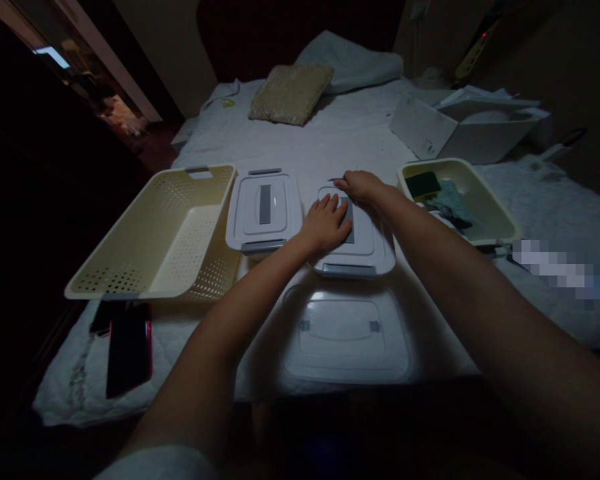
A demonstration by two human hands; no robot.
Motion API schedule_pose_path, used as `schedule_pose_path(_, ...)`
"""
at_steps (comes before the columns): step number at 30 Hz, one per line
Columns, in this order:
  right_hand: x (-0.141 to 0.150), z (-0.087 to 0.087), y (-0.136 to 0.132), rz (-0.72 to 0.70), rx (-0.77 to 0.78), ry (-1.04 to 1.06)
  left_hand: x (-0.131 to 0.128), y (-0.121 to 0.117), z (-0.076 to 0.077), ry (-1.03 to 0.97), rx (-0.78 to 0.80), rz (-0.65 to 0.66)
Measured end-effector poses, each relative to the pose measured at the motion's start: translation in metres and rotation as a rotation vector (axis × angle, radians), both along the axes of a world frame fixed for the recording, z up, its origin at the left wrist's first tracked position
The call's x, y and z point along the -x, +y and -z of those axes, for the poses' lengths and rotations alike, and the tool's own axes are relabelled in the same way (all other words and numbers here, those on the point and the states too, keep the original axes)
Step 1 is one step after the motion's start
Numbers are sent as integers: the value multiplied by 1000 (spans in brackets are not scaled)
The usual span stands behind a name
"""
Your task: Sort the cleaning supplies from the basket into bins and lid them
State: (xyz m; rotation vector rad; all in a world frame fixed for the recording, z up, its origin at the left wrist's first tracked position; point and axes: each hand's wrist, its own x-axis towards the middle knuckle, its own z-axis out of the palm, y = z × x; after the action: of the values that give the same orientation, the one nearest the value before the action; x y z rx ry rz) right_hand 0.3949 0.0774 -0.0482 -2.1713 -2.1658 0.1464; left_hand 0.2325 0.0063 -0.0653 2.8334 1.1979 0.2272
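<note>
My left hand (324,223) lies flat, fingers spread, on the lid of a white lidded box (367,257) with grey clips in the middle of the bed. My right hand (359,185) rests on that box's far edge with its fingers curled over the far grey clip; whether it grips the clip is unclear. A second white lidded box (264,208) stands just to the left, untouched. A larger clear lid or container (347,337) lies in front, nearer to me.
A cream perforated basket (163,233) sits tilted at the left. A cream tray (485,200) with a sponge and cloth is at the right. An open white cardboard box (460,127) and pillows (290,93) lie further back. A dark phone (127,347) lies near the bed's front-left edge.
</note>
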Motion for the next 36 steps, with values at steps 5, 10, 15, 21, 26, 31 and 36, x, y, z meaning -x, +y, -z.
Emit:
schedule_pose_path(5,-15,2,7,-47,25,51,0,-2,-1,-5,-5,-2)
schedule_pose_path(10,-12,-3,1,-48,-6,68,1,-1,1,-8,-1,0)
schedule_pose_path(15,6,-11,-21,-5,-104,18,2,1,2,-15,-4,-9)
schedule_pose_path(21,13,-9,-26,36,-141,-54,2,-1,2,-17,-2,-10)
schedule_pose_path(26,24,-5,-29,35,-156,-119,3,-2,3,-53,-11,-23)
schedule_pose_path(31,21,-3,-48,3,-266,-127,5,-8,-2,-60,-25,-11)
schedule_pose_path(36,9,-9,-73,-160,-250,-165,10,-12,-5,-153,-83,-16)
